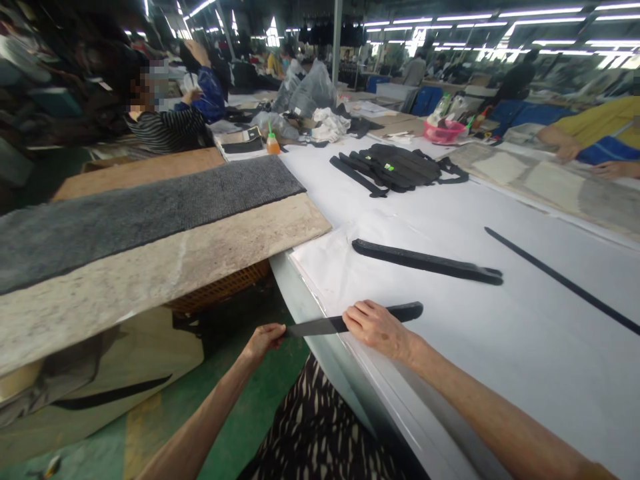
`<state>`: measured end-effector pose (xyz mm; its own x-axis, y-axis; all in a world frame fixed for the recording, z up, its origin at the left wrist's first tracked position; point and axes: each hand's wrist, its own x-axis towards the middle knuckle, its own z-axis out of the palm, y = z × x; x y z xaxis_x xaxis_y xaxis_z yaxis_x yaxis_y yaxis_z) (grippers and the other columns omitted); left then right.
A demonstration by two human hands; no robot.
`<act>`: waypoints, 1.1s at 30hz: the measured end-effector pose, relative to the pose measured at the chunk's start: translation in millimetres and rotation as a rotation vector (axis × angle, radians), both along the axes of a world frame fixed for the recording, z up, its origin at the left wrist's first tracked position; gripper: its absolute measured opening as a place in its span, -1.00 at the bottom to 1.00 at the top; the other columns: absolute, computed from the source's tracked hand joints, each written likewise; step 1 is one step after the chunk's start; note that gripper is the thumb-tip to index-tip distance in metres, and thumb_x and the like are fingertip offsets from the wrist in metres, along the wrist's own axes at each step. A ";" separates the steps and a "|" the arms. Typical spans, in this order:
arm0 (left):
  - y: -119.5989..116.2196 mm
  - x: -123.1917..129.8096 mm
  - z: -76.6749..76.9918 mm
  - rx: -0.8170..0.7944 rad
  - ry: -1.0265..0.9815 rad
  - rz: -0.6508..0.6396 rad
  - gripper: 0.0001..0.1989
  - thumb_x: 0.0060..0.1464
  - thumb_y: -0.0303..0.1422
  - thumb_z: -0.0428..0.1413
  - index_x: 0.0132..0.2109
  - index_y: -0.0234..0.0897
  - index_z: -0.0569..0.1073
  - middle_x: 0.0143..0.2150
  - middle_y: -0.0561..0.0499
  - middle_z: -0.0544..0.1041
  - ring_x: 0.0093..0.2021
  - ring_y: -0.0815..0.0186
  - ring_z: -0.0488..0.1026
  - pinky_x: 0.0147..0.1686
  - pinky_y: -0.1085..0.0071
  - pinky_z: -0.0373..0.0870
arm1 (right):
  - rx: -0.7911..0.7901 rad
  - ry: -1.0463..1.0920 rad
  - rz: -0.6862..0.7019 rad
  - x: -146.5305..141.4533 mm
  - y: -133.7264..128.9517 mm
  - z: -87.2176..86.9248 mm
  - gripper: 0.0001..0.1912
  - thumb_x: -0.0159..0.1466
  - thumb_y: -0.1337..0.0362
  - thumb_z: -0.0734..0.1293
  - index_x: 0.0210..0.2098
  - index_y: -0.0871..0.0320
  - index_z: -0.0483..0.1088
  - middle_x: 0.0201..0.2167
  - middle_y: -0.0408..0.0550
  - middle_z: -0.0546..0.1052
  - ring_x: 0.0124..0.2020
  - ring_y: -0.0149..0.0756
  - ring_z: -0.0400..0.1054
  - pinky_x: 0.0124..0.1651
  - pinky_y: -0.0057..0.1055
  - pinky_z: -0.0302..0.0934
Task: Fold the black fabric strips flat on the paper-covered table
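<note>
A dark fabric strip (315, 327) stretches between my two hands across the front edge of the white table. My left hand (267, 338) pinches its left end, out past the table edge. My right hand (375, 327) grips the strip nearer its right part, over the tabletop, and the rounded right end sticks out beyond my fingers. Just behind lies a stack of black strips (425, 261), apart from my hands. Farther right a single thin black strip (560, 277) rests slantwise on the white surface.
A board (240, 233) with grey padding (165, 207) juts in from the left. Black fabric pieces (400, 167) lie farther back, near a pink basket (444, 131) and a small orange bottle (273, 143). Co-workers sit at the left and right.
</note>
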<state>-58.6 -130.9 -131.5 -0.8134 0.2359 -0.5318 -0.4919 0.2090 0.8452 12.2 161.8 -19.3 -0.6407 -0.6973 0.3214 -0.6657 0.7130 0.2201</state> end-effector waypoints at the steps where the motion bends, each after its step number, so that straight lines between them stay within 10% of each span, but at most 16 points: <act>1: -1.8 0.7 -0.7 -0.002 -0.003 -0.001 -0.55 -0.39 0.00 0.26 -0.60 -0.33 0.38 -0.66 0.07 0.30 -0.61 0.43 0.19 -0.55 0.47 0.13 | -0.013 -0.003 -0.021 2.9 4.6 0.0 -0.77 0.26 0.58 0.12 -0.33 0.25 0.35 -0.39 -0.05 0.32 -0.35 -0.32 0.16 -0.28 -0.35 0.15; 8: 0.6 0.9 -12.5 0.008 -0.033 0.012 -0.55 -0.40 -0.01 0.29 -0.59 -0.34 0.40 -0.64 0.08 0.31 -0.59 0.44 0.21 -0.54 0.48 0.16 | -0.067 -0.001 -0.109 17.5 33.9 -0.8 -0.78 0.25 0.59 0.14 -0.26 0.33 0.37 -0.37 -0.01 0.35 -0.32 -0.30 0.17 -0.25 -0.34 0.15; 21: -26.8 2.2 -36.1 -0.259 -0.023 0.137 -0.56 -0.46 -0.02 0.24 -0.56 -0.32 0.38 -0.65 0.02 0.33 -0.61 0.33 0.28 -0.57 0.39 0.23 | -0.097 0.028 -0.021 -5.0 -26.4 -5.1 -0.84 0.23 0.54 0.20 -0.41 0.23 0.33 -0.42 -0.08 0.31 -0.36 -0.31 0.15 -0.32 -0.35 0.08; 27: 10.6 -4.4 22.8 -0.270 0.271 0.106 -0.62 -0.16 -0.08 0.15 -0.28 -0.27 0.49 -0.27 -0.03 0.50 -0.18 0.20 0.40 -0.20 0.40 0.30 | -0.076 0.015 -0.014 -4.1 -22.8 -3.6 -0.85 0.23 0.53 0.21 -0.40 0.23 0.32 -0.41 -0.08 0.32 -0.36 -0.31 0.15 -0.32 -0.35 0.08; 33: 70.5 10.8 87.2 -0.011 0.330 -0.461 -0.56 0.00 -0.02 0.05 -0.48 -0.37 0.41 -0.56 0.07 0.26 -0.47 0.39 0.13 -0.46 0.45 0.07 | -0.072 0.021 -0.025 -4.8 -24.0 -4.3 -0.86 0.23 0.53 0.21 -0.39 0.22 0.31 -0.43 -0.09 0.31 -0.37 -0.30 0.15 -0.32 -0.34 0.06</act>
